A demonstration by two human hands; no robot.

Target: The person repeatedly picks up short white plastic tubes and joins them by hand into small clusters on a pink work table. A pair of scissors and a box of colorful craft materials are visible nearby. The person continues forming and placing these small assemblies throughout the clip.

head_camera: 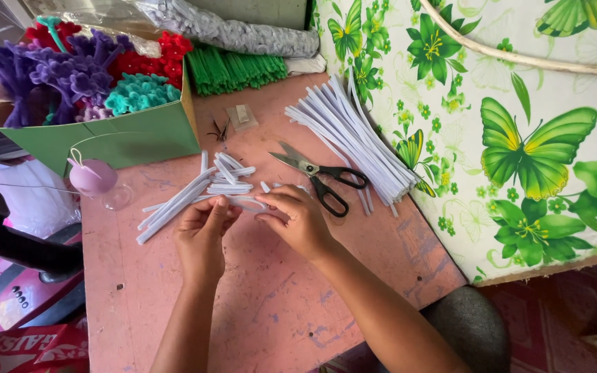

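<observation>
My left hand (202, 231) and my right hand (297, 217) meet over a pink table (257, 311), both pinching one white pipe cleaner (247, 203) bent into a loop between them. Just beyond my fingers lie several cut white pipe cleaner pieces (191, 190). Black-handled scissors (319, 176) rest shut on the table right behind my right hand. A larger bundle of long white pipe cleaners (350, 131) lies at the back right.
A green cardboard box (115, 141) of purple, red and teal pipe-cleaner flowers stands at the back left. Green pipe cleaners (233, 69) and a grey bundle (236, 31) lie behind. A purple ball (92, 177) sits on the left. A butterfly-patterned cloth (519, 138) borders the right.
</observation>
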